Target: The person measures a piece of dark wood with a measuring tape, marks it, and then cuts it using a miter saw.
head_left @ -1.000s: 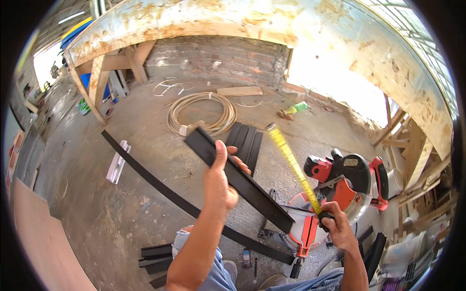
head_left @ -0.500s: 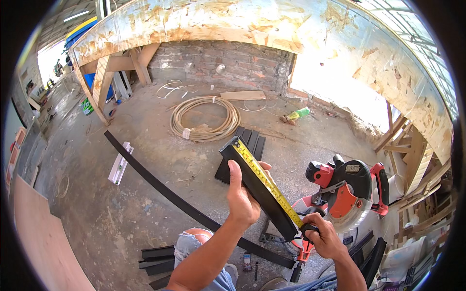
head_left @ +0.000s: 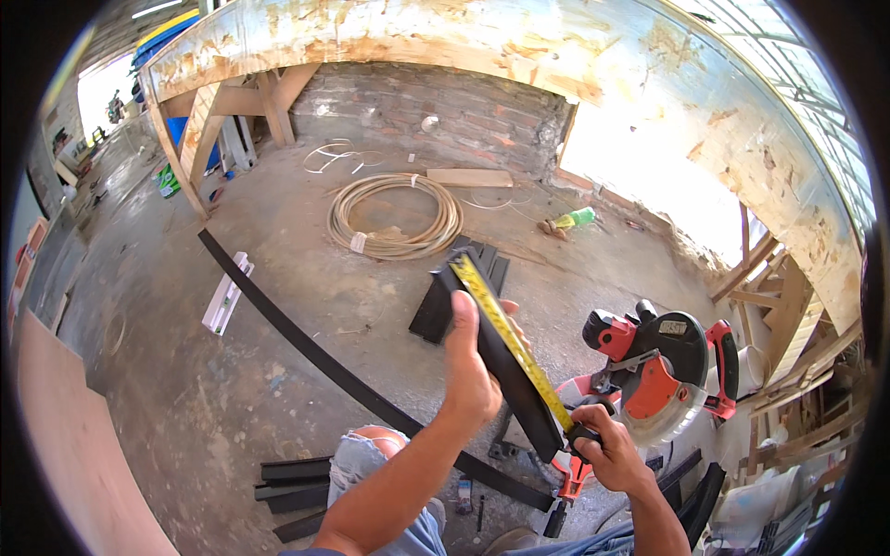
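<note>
My left hand (head_left: 471, 380) is wrapped round a short black bar (head_left: 521, 400), thumb on the near side and fingertips showing past the far edge. The bar slants up and away over the floor. Along its length lies the yellow blade of a tape measure (head_left: 512, 345), its end at the bar's upper tip. At the lower end, my right hand (head_left: 616, 454) grips the dark tape case, mostly hidden by the fingers. Beyond the bar, more short black bars (head_left: 434, 310) lie stacked on the floor. A long black strip (head_left: 306, 320) runs beneath my left forearm.
A red and black mitre saw (head_left: 656, 366) stands right of my hands. Cut black pieces (head_left: 295, 486) lie by my knee. Farther off are a coiled hose (head_left: 338, 218), a white-and-purple level-like bar (head_left: 225, 295), a green bottle (head_left: 577, 218) and a stained raised panel (head_left: 417, 42).
The black bar and the tape on it have tilted slightly more upright, with the upper end shifted a little right. Both hands keep their grip. The whole view has shifted slightly.
</note>
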{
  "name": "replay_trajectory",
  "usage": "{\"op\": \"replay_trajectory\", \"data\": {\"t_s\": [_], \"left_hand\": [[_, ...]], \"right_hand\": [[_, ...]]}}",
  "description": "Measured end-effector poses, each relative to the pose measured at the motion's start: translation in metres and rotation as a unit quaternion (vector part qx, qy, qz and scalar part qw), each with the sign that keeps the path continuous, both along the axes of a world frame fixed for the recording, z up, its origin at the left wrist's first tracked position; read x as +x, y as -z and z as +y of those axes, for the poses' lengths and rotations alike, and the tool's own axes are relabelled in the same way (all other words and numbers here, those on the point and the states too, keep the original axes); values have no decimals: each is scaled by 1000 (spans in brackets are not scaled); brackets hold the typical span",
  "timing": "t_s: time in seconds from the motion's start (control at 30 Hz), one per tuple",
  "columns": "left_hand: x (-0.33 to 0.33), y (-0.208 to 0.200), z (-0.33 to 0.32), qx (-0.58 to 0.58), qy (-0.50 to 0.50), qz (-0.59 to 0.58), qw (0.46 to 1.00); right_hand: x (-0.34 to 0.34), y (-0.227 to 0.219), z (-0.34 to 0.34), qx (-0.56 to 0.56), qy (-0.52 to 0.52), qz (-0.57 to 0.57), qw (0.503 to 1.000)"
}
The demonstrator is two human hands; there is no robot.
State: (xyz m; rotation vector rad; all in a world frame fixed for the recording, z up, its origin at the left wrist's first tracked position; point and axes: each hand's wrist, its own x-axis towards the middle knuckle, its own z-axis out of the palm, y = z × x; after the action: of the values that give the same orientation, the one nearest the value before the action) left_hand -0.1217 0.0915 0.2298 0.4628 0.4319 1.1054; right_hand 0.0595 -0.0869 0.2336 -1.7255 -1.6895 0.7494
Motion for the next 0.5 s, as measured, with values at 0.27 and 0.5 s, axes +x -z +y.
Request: {"op": "replay_trajectory", "data": {"t_s": [0.27, 0.5], "left_hand": [[-66, -22, 44, -28, -157, -75, 984], [-103, -7, 72, 26, -150, -103, 983]], "right_hand": [[-14, -27, -2, 54, -9, -172, 984], [-2, -31, -6, 145, 32, -213, 966]]}}
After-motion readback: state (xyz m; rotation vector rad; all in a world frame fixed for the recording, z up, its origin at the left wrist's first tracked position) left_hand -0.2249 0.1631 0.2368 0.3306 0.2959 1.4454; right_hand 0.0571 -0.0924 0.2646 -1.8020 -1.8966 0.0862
